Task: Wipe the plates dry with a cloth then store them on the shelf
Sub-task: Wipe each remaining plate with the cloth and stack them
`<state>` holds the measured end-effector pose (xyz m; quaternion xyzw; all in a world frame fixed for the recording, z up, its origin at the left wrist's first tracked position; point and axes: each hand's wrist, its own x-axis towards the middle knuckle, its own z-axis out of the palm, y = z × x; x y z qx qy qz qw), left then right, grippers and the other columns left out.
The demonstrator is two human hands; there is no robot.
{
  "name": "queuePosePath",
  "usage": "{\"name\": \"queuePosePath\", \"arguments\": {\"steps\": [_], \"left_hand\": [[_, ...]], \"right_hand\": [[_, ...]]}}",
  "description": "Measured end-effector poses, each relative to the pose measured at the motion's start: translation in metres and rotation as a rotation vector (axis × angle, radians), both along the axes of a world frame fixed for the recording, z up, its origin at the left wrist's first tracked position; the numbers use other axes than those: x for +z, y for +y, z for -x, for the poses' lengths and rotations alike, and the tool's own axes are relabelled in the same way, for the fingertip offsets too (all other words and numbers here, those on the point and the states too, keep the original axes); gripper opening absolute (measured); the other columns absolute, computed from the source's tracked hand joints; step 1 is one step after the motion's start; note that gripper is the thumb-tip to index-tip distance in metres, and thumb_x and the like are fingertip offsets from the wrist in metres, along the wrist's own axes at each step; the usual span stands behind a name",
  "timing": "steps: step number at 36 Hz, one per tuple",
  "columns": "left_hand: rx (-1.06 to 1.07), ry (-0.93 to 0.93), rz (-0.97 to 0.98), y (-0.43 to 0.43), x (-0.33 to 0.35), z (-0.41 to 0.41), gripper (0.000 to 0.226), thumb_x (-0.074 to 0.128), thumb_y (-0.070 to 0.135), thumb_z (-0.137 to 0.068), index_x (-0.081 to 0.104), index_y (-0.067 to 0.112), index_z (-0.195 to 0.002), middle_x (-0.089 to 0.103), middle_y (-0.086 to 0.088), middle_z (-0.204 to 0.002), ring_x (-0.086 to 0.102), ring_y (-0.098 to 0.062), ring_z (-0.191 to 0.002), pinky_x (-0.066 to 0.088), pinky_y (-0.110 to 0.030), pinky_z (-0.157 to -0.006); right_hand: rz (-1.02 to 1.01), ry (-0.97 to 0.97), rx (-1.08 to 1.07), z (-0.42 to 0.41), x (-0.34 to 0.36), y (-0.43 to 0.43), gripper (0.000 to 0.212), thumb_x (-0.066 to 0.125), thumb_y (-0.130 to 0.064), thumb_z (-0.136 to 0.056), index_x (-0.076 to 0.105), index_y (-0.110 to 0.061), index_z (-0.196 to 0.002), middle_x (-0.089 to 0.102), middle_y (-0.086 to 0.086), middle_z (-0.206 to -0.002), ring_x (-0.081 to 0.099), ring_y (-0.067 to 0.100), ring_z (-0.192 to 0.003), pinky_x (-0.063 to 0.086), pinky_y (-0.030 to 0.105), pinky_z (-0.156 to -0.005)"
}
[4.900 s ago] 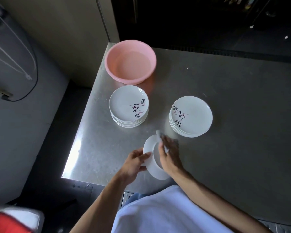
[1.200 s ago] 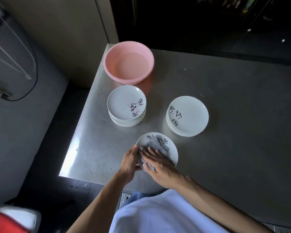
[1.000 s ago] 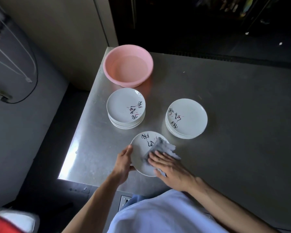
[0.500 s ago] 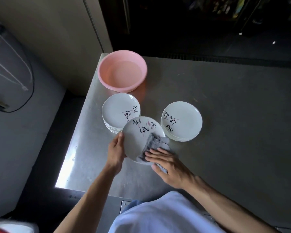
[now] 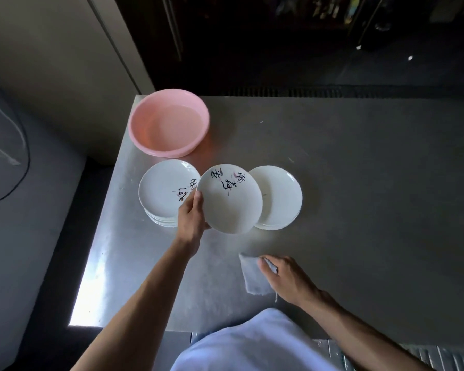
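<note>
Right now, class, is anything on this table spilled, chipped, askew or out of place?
Nothing stands out. The left stack and right stack sit neat, the basin stands upright, the left hand holds a whole plate above them, and the right hand grips the cloth on the table. No spill or chip shows.

pink basin [image 5: 168, 123] on steel table [image 5: 359, 183]

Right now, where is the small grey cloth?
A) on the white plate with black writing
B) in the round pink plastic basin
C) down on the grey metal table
C: the small grey cloth lies on the grey metal table, pinched by the right hand.
</note>
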<state>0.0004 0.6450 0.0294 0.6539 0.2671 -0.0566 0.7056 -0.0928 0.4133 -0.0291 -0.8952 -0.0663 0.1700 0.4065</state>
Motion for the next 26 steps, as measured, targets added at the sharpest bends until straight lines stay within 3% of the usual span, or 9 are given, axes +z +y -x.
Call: {"name": "queuePosePath", "arguments": {"steps": [2, 6, 8, 10, 15, 18, 20, 23, 26], "left_hand": [[-0.006, 0.018, 0.010, -0.014, -0.003, -0.009, 0.030, 0.039, 0.038, -0.112, 0.068, 0.030, -0.119, 0.070, 0.008, -0.112, 0.068, -0.016, -0.102, 0.062, -0.037, -0.059], [-0.053, 0.055, 0.029, -0.039, -0.008, -0.024, 0.029, 0.038, 0.038, -0.113, 0.065, 0.029, -0.116, 0.068, 0.008, -0.103, 0.066, -0.012, -0.091, 0.063, -0.034, -0.059], [-0.082, 0.064, 0.029, -0.049, -0.012, -0.030, 0.029, 0.037, 0.039, -0.113, 0.066, 0.031, -0.113, 0.069, 0.009, -0.103, 0.067, -0.013, -0.091, 0.063, -0.038, -0.065], [-0.093, 0.085, 0.020, -0.057, -0.017, -0.035, 0.029, 0.039, 0.039, -0.112, 0.067, 0.033, -0.108, 0.070, 0.008, -0.103, 0.067, -0.017, -0.092, 0.063, -0.041, -0.067], [-0.108, 0.116, -0.017, -0.070, -0.024, -0.044, 0.028, 0.039, 0.040, -0.112, 0.066, 0.033, -0.116, 0.070, 0.001, -0.109, 0.068, -0.019, -0.092, 0.064, -0.040, -0.065], [-0.117, 0.111, -0.144, -0.074, -0.029, -0.048, 0.029, 0.039, 0.042, -0.111, 0.067, 0.036, -0.104, 0.069, 0.002, -0.100, 0.070, -0.024, -0.092, 0.064, -0.054, -0.073], [-0.146, 0.089, -0.307, -0.073, -0.034, -0.050, 0.035, 0.038, 0.051, -0.104, 0.067, 0.031, -0.099, 0.069, 0.001, -0.093, 0.069, -0.034, -0.096, 0.063, -0.058, -0.074], [-0.190, 0.084, -0.479, -0.071, -0.045, -0.052, 0.043, 0.033, 0.054, -0.098, 0.062, 0.022, -0.096, 0.064, 0.004, -0.081, 0.065, -0.036, -0.090, 0.059, -0.056, -0.081], [-0.190, 0.116, -0.487, -0.074, -0.047, -0.055, 0.042, 0.035, 0.053, -0.099, 0.064, 0.024, -0.098, 0.065, 0.004, -0.081, 0.067, -0.034, -0.089, 0.061, -0.056, -0.078]], "right_hand": [[0.013, 0.033, 0.021, -0.003, 0.000, 0.001, 0.039, 0.043, -0.046, -0.099, 0.047, -0.016, -0.074, 0.042, 0.006, -0.063, 0.040, 0.024, -0.060, 0.044, 0.041, -0.061], [0.004, 0.059, 0.048, -0.013, 0.008, 0.007, 0.034, 0.049, -0.032, -0.099, 0.038, -0.032, -0.067, 0.035, -0.005, -0.067, 0.029, 0.015, -0.061, 0.037, 0.037, -0.057], [-0.005, 0.061, 0.054, -0.016, 0.010, 0.010, 0.030, 0.050, -0.028, -0.099, 0.038, -0.029, -0.071, 0.041, -0.005, -0.067, 0.028, 0.015, -0.063, 0.034, 0.036, -0.056], [-0.019, 0.060, 0.043, -0.019, 0.011, 0.012, 0.029, 0.049, -0.031, -0.098, 0.037, -0.024, -0.073, 0.035, -0.007, -0.067, 0.026, 0.010, -0.065, 0.037, 0.038, -0.056], [-0.052, 0.081, 0.014, -0.028, 0.012, 0.012, 0.032, 0.045, -0.039, -0.097, 0.040, -0.019, -0.072, 0.042, -0.001, -0.064, 0.033, 0.017, -0.062, 0.041, 0.039, -0.058], [-0.052, 0.099, -0.005, -0.031, 0.012, 0.010, 0.038, 0.044, -0.045, -0.099, 0.045, -0.016, -0.075, 0.049, 0.003, -0.067, 0.048, 0.024, -0.065, 0.045, 0.040, -0.063], [-0.056, 0.101, -0.008, -0.033, 0.011, 0.009, 0.039, 0.043, -0.046, -0.099, 0.045, -0.017, -0.074, 0.048, 0.002, -0.066, 0.048, 0.024, -0.065, 0.045, 0.041, -0.063], [-0.052, 0.096, -0.003, -0.036, 0.012, 0.008, 0.037, 0.044, -0.043, -0.100, 0.042, -0.029, -0.066, 0.044, -0.004, -0.064, 0.043, 0.016, -0.062, 0.044, 0.039, -0.064], [-0.045, 0.086, -0.002, -0.039, 0.013, 0.006, 0.038, 0.044, -0.042, -0.101, 0.040, -0.035, -0.064, 0.043, -0.007, -0.060, 0.040, 0.011, -0.061, 0.044, 0.037, -0.064]]}}
